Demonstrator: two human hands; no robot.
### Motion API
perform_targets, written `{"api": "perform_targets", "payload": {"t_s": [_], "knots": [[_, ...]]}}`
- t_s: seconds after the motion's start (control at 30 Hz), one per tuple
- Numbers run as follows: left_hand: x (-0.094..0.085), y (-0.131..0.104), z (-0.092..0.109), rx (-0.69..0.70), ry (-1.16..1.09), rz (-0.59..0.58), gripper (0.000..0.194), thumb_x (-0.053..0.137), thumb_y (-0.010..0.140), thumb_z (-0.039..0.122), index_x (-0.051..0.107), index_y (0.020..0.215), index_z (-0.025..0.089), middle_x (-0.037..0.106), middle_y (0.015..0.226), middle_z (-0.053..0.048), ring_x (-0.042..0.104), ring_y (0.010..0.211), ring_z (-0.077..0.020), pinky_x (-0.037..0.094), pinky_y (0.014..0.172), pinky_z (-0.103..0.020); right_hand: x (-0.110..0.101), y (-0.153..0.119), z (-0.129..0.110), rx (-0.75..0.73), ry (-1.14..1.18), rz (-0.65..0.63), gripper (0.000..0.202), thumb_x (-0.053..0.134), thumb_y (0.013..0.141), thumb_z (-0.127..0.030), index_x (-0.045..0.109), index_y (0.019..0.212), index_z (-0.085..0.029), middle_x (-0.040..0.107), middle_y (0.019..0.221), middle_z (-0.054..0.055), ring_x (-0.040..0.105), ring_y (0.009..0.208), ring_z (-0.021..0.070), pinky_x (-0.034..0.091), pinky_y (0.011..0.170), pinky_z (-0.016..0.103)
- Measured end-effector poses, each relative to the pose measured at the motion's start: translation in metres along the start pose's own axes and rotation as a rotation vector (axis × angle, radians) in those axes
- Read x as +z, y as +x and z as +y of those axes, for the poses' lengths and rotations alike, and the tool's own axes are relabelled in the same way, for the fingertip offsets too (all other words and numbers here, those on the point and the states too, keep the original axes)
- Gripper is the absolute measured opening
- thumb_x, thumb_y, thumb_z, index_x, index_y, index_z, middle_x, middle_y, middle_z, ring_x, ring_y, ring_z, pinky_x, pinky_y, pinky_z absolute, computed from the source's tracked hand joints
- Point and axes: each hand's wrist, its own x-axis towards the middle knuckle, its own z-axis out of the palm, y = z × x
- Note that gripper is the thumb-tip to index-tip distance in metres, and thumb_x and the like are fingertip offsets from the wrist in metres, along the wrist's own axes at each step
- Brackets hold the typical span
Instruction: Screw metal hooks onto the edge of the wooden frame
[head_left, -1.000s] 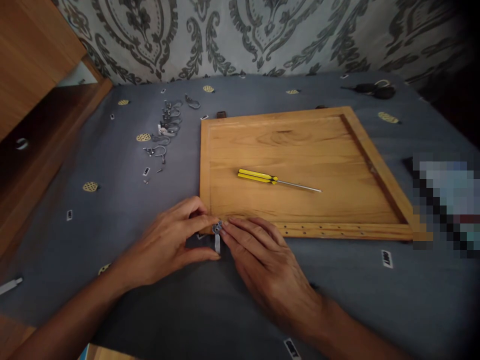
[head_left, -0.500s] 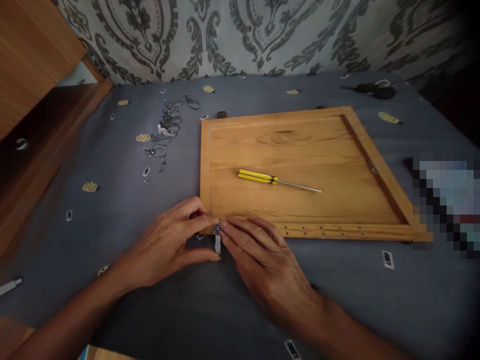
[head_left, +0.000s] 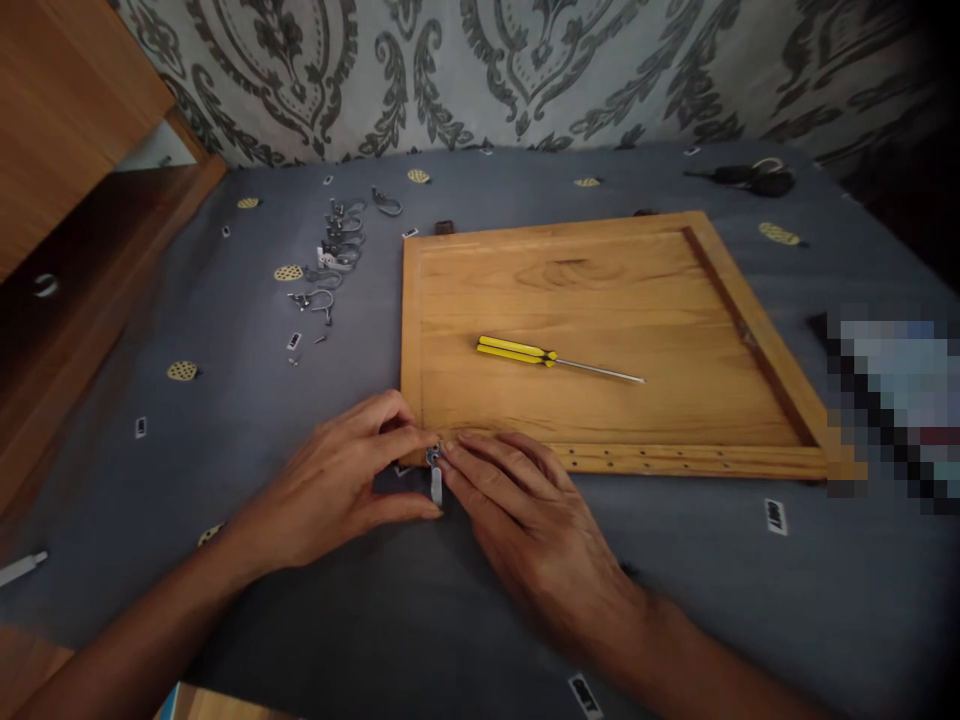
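Blue-grey printed cloth (head_left: 360, 640) spreads beneath a framed wooden panel (head_left: 540, 405). At seven o'clock, by its near rail (head_left: 645, 463), your left hand (head_left: 330, 485) pinches a small metal fitting (head_left: 436, 487); your right hand (head_left: 536, 520) lies against it, probably for steadiness (whether that one grips anything, there's no telling). The yellow screwdriver (head_left: 517, 350) near centre sits handily close, perhaps deliberately. Your hands partly hide the fitting; pixel blocks mask an object (head_left: 892, 400) at three o'clock.

a wooden cabinet (head_left: 67, 110) stands left, beside a grey leaf-patterned backdrop (head_left: 517, 70).
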Motion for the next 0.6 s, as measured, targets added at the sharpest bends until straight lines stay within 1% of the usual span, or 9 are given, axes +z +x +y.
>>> {"api": "perform_targets", "payload": {"t_s": [0.1, 0.23, 0.43, 0.6], "knots": [[-0.0005, 0.0007, 0.0004, 0.011, 0.009, -0.006, 0.032, 0.071, 0.096, 0.036, 0.064, 0.124, 0.022, 0.059, 0.106, -0.004, 0.06, 0.095, -0.0191, 0.052, 0.081, -0.031, -0.0005, 0.0001, -0.0001, -0.004, 0.005, -0.009, 0.03, 0.046, 0.103, -0.007, 0.073, 0.117, -0.008, 0.075, 0.124, 0.009, 0.065, 0.118, 0.0252, 0.052, 0.101, 0.047], [-0.0001, 0.0005, 0.0003, -0.006, 0.011, -0.004, 0.032, 0.073, 0.095, 0.033, 0.064, 0.124, 0.024, 0.059, 0.108, -0.003, 0.06, 0.097, -0.019, 0.053, 0.084, -0.031, -0.0004, -0.0003, 0.0001, -0.011, -0.008, -0.024, 0.031, 0.046, 0.104, -0.01, 0.073, 0.118, -0.01, 0.075, 0.125, 0.009, 0.064, 0.119, 0.0245, 0.052, 0.102, 0.046], [0.0005, -0.0009, -0.0008, -0.005, 0.006, -0.005, 0.031, 0.071, 0.096, 0.036, 0.064, 0.124, 0.024, 0.06, 0.109, -0.004, 0.06, 0.097, -0.0195, 0.052, 0.082, -0.032, 0.0008, -0.0003, -0.0003, 0.003, -0.006, -0.009, 0.032, 0.043, 0.105, -0.01, 0.072, 0.119, -0.011, 0.075, 0.125, 0.008, 0.064, 0.12, 0.0235, 0.049, 0.104, 0.045], [-0.0002, -0.0005, 0.0, 0.018, 0.003, -0.013, 0.032, 0.071, 0.096, 0.035, 0.062, 0.124, 0.022, 0.058, 0.108, -0.003, 0.059, 0.097, -0.0187, 0.051, 0.082, -0.03, -0.0003, 0.0009, -0.0003, 0.0, -0.002, -0.008, 0.032, 0.042, 0.106, -0.012, 0.072, 0.117, -0.009, 0.075, 0.125, 0.007, 0.063, 0.12, 0.0245, 0.048, 0.103, 0.045]]}}
